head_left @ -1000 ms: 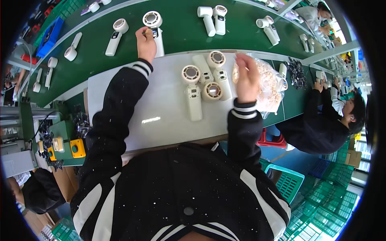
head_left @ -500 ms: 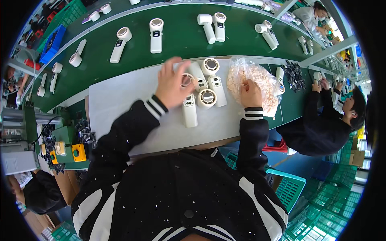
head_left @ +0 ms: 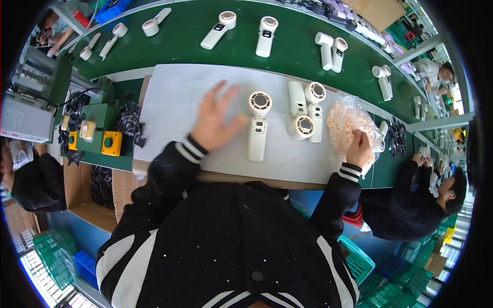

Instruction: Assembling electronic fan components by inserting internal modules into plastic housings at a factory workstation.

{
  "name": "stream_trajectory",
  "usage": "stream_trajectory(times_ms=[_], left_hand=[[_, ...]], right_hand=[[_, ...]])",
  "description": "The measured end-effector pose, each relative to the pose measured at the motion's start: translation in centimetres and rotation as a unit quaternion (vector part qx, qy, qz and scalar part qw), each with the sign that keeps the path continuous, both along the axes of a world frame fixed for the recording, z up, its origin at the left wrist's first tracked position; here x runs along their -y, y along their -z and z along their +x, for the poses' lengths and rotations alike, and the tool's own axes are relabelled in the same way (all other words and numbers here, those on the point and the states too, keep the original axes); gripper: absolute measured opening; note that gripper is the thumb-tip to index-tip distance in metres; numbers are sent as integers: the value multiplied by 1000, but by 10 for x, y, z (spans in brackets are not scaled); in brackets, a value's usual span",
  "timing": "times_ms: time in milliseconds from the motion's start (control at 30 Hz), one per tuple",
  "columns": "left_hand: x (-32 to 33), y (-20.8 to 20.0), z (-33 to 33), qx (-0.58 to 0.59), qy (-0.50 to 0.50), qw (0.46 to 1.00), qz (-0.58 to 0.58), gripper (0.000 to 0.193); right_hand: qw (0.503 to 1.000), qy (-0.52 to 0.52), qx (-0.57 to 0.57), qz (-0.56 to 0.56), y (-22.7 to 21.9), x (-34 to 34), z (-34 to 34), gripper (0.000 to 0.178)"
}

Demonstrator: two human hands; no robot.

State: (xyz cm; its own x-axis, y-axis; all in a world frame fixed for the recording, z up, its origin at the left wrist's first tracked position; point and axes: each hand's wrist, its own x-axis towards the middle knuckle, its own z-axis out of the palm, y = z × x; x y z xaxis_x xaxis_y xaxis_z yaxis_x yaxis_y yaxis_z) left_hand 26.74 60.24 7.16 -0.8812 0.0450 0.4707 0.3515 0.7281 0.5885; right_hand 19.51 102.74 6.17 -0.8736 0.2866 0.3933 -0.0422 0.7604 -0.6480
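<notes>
My left hand (head_left: 214,119), fingers spread and holding nothing, hovers over the white work sheet (head_left: 169,113). Just right of it lies a white handheld fan (head_left: 257,138), its round head toward the far side. Two more handheld fans lie side by side farther right, head to tail: one fan (head_left: 315,123) has its head at the far end, the other fan (head_left: 297,97) at the near end. My right hand (head_left: 358,149) is at a clear plastic bag (head_left: 345,120) of small beige pieces, its fingers pinched together; what they hold is hidden.
On the green conveyor belt (head_left: 174,49) beyond the sheet lie several more handheld fans. A green fixture with yellow button boxes (head_left: 111,143) stands at left, beside black parts. Another fan (head_left: 382,131) and a black heap (head_left: 397,137) lie right, near a seated co-worker (head_left: 411,205).
My left hand has let go of the nearest fan and drawn back left. That fan now lies apart from the other two. The whole view has swung left; my right hand stays at the bag.
</notes>
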Motion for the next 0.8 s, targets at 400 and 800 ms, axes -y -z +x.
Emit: stream_trajectory(times_ms=[400, 800], left_hand=[[229, 5, 57, 255, -285, 882, -274, 44], [242, -4, 45, 201, -240, 925, -213, 22]], right_hand=[[899, -272, 41, -342, -47, 116, 39, 7], [812, -339, 139, -455, -36, 186, 59, 14]])
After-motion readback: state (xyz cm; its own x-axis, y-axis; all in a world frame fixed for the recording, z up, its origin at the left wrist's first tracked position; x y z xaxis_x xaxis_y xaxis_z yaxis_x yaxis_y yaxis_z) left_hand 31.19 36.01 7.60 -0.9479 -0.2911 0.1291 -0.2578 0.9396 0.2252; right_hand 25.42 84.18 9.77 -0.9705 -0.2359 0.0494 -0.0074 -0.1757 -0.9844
